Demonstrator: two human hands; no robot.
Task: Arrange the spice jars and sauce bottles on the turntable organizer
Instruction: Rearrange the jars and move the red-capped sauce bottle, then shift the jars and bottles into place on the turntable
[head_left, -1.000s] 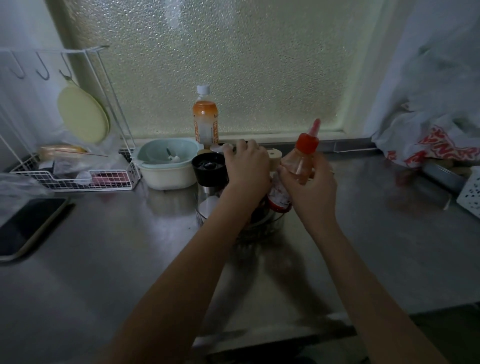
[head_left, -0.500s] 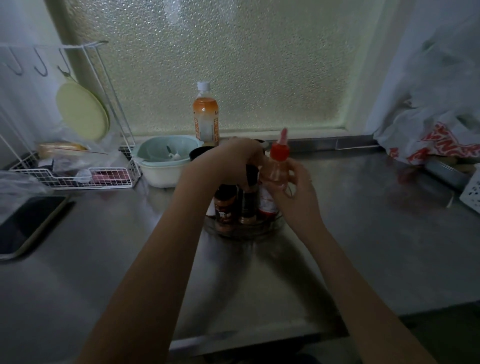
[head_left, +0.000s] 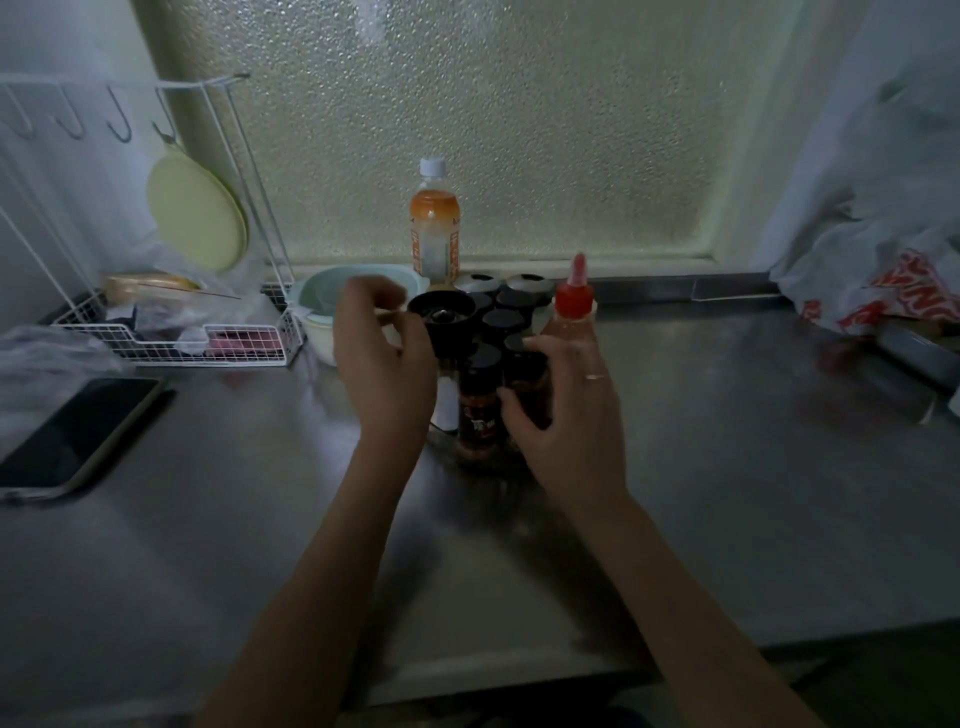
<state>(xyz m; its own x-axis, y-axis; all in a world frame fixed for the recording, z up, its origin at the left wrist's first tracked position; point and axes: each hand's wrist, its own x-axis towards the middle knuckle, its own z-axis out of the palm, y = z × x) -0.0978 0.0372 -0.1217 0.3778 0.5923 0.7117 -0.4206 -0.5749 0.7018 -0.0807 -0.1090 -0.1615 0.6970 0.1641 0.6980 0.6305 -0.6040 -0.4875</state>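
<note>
Several spice jars (head_left: 480, 400) crowd the turntable on the table (head_left: 727, 467), sauce bottle (head_left: 573, 312) behind. My right hand (head_left: 566, 415) curls round a jar's side; my left hand (head_left: 382, 358) hovers, fingers loose. Small, light and probably slick, so I'd grip low on the body.

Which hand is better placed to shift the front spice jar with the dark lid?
Probably the right hand: its thumb and fingers already lie against the spice jars at the cluster's near edge. The left hand sits further back, beside the black grinder.
</note>
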